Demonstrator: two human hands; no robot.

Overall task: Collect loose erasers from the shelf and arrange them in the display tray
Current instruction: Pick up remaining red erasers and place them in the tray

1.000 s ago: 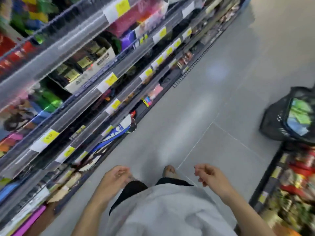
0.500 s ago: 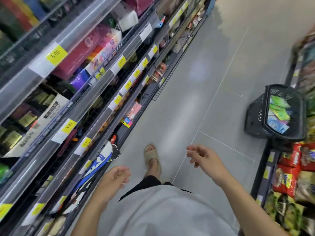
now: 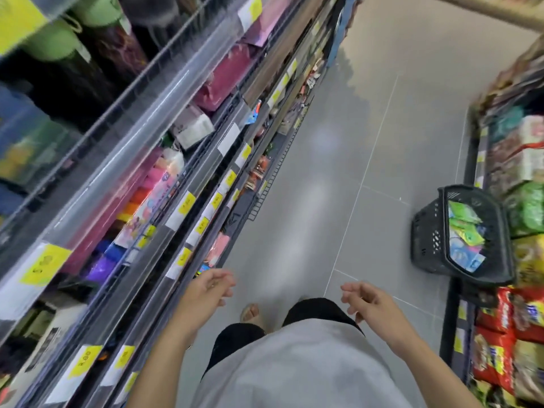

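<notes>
I am in a shop aisle. My left hand (image 3: 206, 293) hangs in front of me beside the lower shelves (image 3: 182, 184) on the left, fingers loosely curled and apart, holding nothing. My right hand (image 3: 368, 301) is out over the grey floor, also empty with fingers apart. The shelves hold pink, purple and multicoloured stationery packs (image 3: 147, 195) behind yellow price labels. I cannot make out any loose erasers or a display tray in the blur.
A black shopping basket (image 3: 426, 240) with green and blue packets stands on the floor at the right, against a snack shelf (image 3: 506, 328) with red bags. The grey tiled floor (image 3: 338, 160) runs ahead between both shelf rows.
The view has moved forward along the aisle and tilted up. The basket now sits closer at the right. Both hands stay empty and have lifted slightly.
</notes>
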